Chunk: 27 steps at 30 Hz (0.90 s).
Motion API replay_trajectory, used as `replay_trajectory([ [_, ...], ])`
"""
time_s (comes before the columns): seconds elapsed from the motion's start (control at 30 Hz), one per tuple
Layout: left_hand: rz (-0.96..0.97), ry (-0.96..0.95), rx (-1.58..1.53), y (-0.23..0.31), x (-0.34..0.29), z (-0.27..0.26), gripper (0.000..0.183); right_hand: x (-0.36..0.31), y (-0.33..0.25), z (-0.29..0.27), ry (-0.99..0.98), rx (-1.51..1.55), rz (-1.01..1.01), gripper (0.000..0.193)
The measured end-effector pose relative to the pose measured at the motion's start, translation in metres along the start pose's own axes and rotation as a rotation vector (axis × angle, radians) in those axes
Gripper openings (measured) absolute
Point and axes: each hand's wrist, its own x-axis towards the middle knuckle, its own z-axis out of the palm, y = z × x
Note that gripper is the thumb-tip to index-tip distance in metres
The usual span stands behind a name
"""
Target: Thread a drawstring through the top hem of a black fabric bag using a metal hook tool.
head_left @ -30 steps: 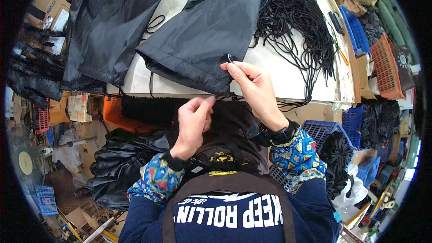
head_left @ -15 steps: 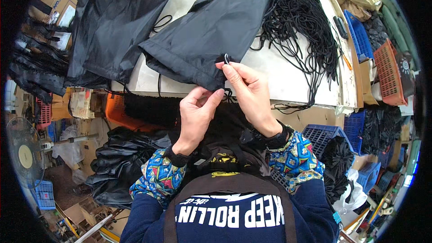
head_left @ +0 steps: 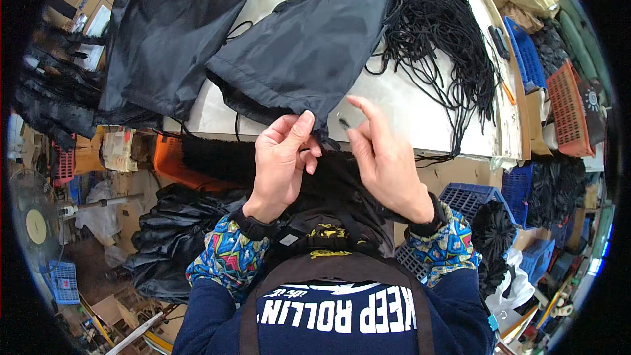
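Note:
A black drawstring bag (head_left: 309, 46) lies on the pale table, its lower edge hanging over the near rim. My left hand (head_left: 282, 158) pinches the bag's near corner between thumb and fingers. To its right is my right hand (head_left: 388, 158), with its index finger lifted away from the thumb. A small shiny metal loop (head_left: 341, 118) with a dark end sticks out by the right thumb tip. It seems held there, but the grip is partly hidden. Black cord hangs below the bag's corner between the hands.
Black cords (head_left: 440, 46) lie bunched right of the bag. A second black bag (head_left: 164, 39) lies at left. Black fabric (head_left: 184, 236) is piled below the table (head_left: 407, 112). Blue (head_left: 473, 197) and orange crates (head_left: 568, 112) stand at right, a fan (head_left: 37, 225) at left.
My right hand has moved down and right from the bag, its index finger lifting off the thumb. The metal loop has come down with it. My left thumb has shifted up onto the bag's edge.

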Motion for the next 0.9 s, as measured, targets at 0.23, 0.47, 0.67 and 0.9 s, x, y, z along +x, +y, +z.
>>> replay_trajectory([
  [0.23, 0.112, 0.023, 0.108, -0.008, 0.002, 0.006, 0.017, -0.009, -0.013, 0.000, -0.136, -0.038, 0.048, 0.059],
  [0.47, 0.134, -0.009, 0.192, -0.015, -0.003, 0.014, 0.015, -0.001, -0.006, 0.013, -0.079, -0.080, 0.097, 0.061],
  [0.67, 0.182, 0.118, -0.018, 0.014, 0.020, -0.008, 0.017, -0.025, 0.022, -0.032, -0.165, 0.021, -0.019, 0.038],
  [0.9, -0.055, -0.186, 0.315, -0.032, 0.000, 0.019, 0.016, -0.035, 0.019, -0.035, -0.221, 0.148, 0.279, 0.017],
])
